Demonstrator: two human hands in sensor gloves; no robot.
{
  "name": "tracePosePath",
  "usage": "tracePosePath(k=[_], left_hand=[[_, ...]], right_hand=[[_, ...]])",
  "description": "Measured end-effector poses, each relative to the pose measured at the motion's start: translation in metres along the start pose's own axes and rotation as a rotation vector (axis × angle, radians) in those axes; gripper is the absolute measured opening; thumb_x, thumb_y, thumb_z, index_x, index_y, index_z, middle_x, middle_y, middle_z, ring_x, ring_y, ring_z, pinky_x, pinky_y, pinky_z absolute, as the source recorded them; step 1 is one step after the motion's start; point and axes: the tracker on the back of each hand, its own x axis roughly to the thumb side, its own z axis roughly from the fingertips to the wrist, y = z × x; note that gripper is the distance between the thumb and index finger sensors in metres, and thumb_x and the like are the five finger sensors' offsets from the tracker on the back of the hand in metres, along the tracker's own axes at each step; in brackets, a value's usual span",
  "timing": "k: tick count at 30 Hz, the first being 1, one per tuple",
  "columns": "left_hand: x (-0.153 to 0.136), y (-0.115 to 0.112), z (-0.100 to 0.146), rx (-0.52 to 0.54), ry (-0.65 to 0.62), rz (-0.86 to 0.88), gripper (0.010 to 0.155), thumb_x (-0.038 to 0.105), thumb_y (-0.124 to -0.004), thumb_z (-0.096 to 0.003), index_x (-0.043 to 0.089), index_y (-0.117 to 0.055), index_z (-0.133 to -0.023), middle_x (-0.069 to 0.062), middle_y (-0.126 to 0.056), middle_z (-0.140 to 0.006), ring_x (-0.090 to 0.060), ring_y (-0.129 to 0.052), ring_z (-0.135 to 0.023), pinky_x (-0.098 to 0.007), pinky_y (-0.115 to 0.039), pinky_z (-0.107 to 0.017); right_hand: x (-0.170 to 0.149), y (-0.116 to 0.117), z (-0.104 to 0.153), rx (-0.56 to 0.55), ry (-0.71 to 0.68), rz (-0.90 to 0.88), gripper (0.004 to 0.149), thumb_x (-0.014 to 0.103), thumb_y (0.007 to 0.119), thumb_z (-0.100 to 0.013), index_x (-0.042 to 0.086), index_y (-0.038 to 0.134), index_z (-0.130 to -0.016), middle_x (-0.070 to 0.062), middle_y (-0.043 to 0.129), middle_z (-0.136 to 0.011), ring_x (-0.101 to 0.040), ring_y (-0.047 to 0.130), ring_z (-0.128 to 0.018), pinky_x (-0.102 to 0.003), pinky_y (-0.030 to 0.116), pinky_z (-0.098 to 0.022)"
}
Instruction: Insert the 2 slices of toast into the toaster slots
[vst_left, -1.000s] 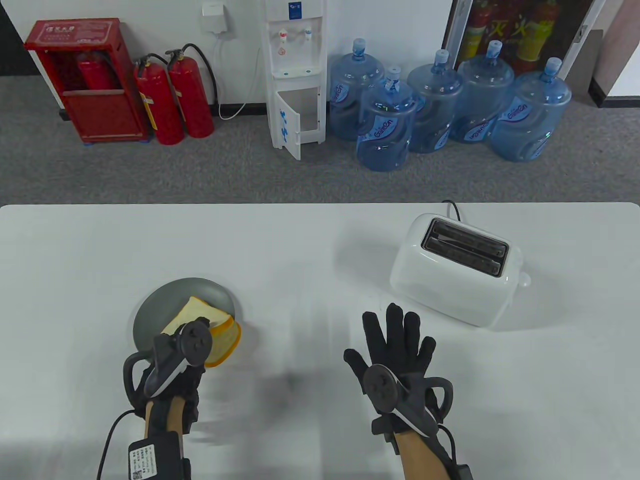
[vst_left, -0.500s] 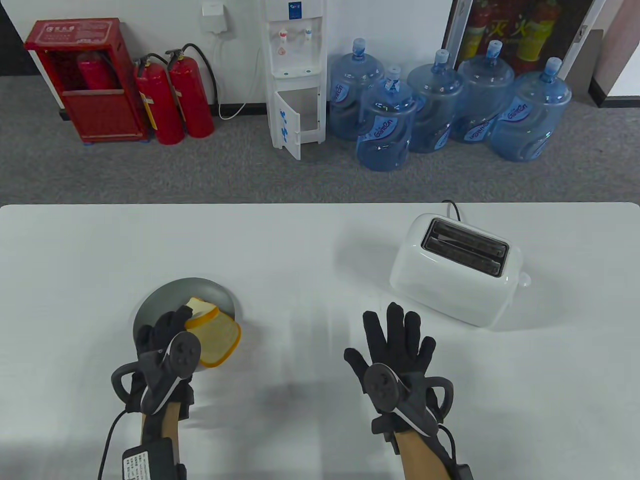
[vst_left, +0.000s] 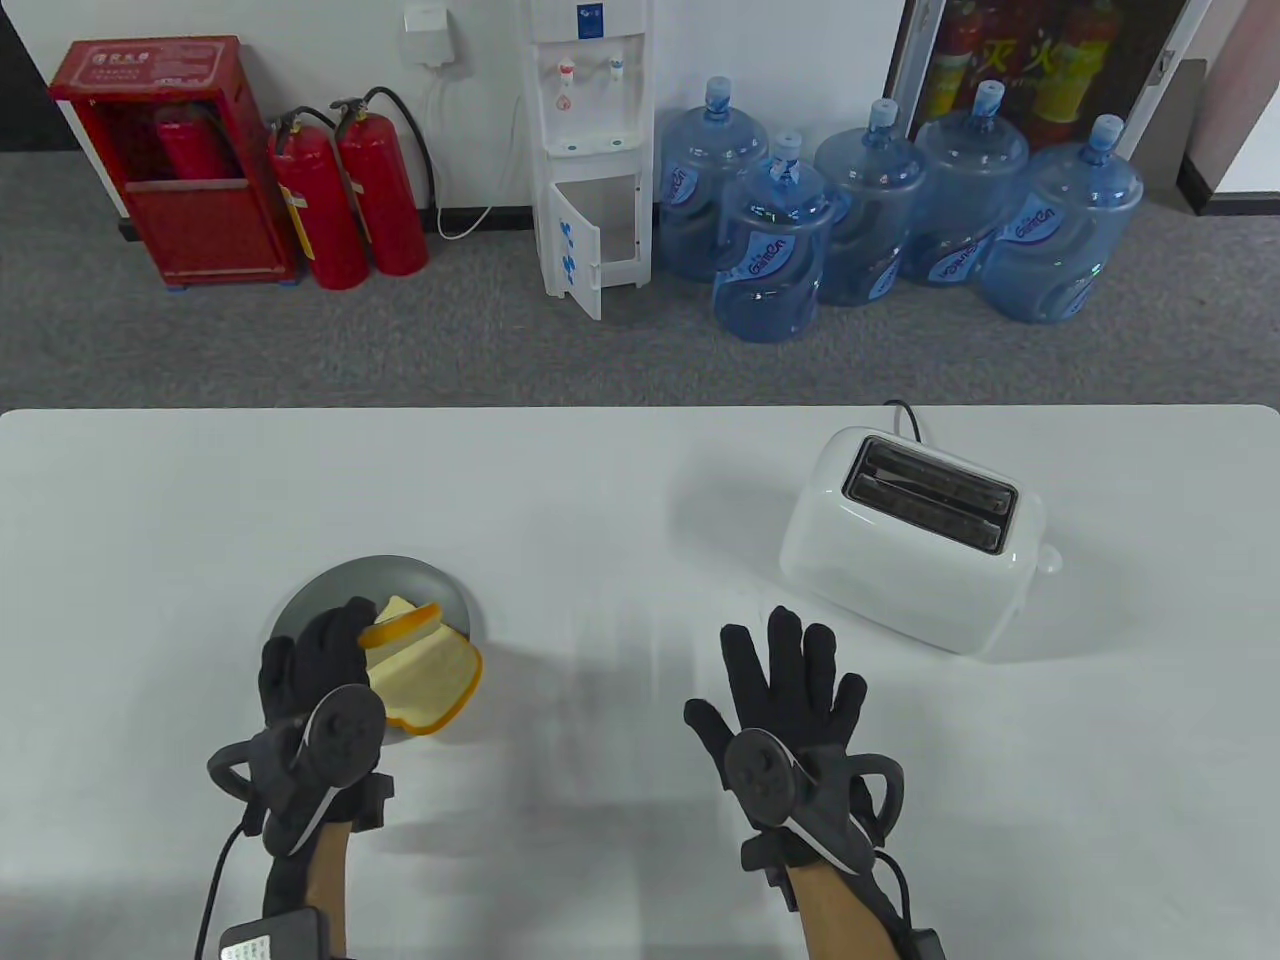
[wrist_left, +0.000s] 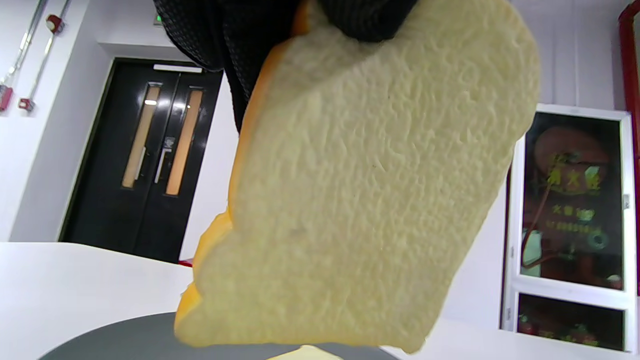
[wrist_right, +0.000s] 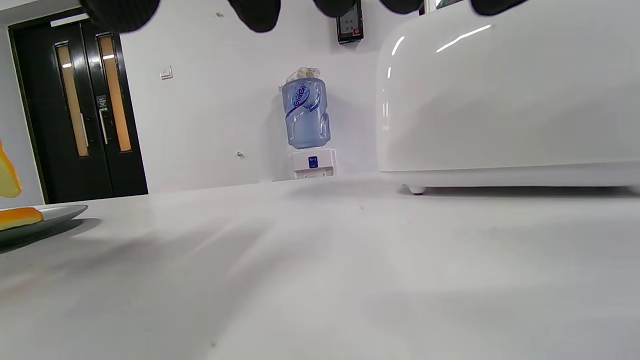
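My left hand (vst_left: 325, 650) pinches one slice of toast (vst_left: 402, 622) by its crust and holds it tilted up above the grey plate (vst_left: 330, 590); in the left wrist view that slice (wrist_left: 365, 200) fills the frame under my fingers (wrist_left: 235, 45). A second slice (vst_left: 430, 685) lies flat on the plate's right side, overhanging the rim. My right hand (vst_left: 790, 665) rests flat on the table with fingers spread, holding nothing, just short of the white toaster (vst_left: 915, 540), whose two dark slots (vst_left: 930, 492) are empty. The toaster's side (wrist_right: 510, 95) looms in the right wrist view.
The white table (vst_left: 600, 500) ends at its far edge behind the toaster, where a black cord (vst_left: 905, 415) runs off. Beyond it stand water bottles (vst_left: 770, 250), a dispenser (vst_left: 590, 150) and fire extinguishers (vst_left: 350, 200) on the floor.
My left hand took hold of the upper slice and lifted its near edge off the plate, uncovering the slice beneath. The right hand stayed nearly still.
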Motion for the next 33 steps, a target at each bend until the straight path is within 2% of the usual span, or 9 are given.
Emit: tracePosePath(k=[12,19,26,31,33], left_hand=[[0.018,0.010,0.012,0.010,-0.081,0.105,0.045,0.024,-0.064,-0.0541,0.037,-0.070,-0.096,0.006,-0.082,-0.098,-0.021,-0.102,-0.079,-0.050,-0.064,-0.079],[0.037,0.012,0.019,-0.026,-0.160,0.201,0.045,0.024,-0.064,-0.0541,0.037,-0.070,-0.096,0.006,-0.083,-0.097,-0.020,-0.102,-0.078,-0.050,-0.064,-0.079],[0.065,0.013,0.028,-0.065,-0.272,0.256,0.045,0.024,-0.063,-0.0537,0.037,-0.070,-0.096,0.006,-0.083,-0.096,-0.018,-0.102,-0.077,-0.050,-0.066,-0.078],[0.081,0.013,0.035,-0.105,-0.339,0.291,0.045,0.024,-0.062,-0.0536,0.037,-0.070,-0.096,0.006,-0.083,-0.096,-0.018,-0.102,-0.075,-0.050,-0.066,-0.078],[0.086,0.011,0.039,-0.074,-0.363,0.296,0.045,0.024,-0.062,-0.0535,0.037,-0.070,-0.095,0.006,-0.083,-0.095,-0.017,-0.102,-0.075,-0.050,-0.067,-0.078]], right_hand=[[0.006,0.000,0.004,-0.027,-0.046,-0.048,0.076,0.069,0.048,-0.067,0.029,0.029,-0.128,-0.016,0.018,-0.133,-0.047,0.027,-0.119,-0.075,0.041,-0.077],[0.015,-0.009,0.010,-0.135,-0.110,-0.069,0.076,0.070,0.051,-0.065,0.029,0.030,-0.126,-0.016,0.026,-0.133,-0.044,0.042,-0.119,-0.067,0.055,-0.078],[0.024,-0.019,0.016,-0.223,-0.190,-0.115,0.077,0.069,0.056,-0.063,0.037,0.022,-0.124,-0.013,0.036,-0.131,-0.034,0.056,-0.118,-0.061,0.066,-0.079],[0.034,-0.025,0.023,-0.261,-0.283,-0.150,0.078,0.068,0.059,-0.062,0.040,0.016,-0.121,-0.015,0.036,-0.131,-0.031,0.061,-0.117,-0.057,0.070,-0.079],[0.040,-0.026,0.026,-0.274,-0.327,-0.158,0.078,0.068,0.060,-0.062,0.041,0.015,-0.121,-0.015,0.036,-0.131,-0.029,0.063,-0.117,-0.056,0.071,-0.080]])
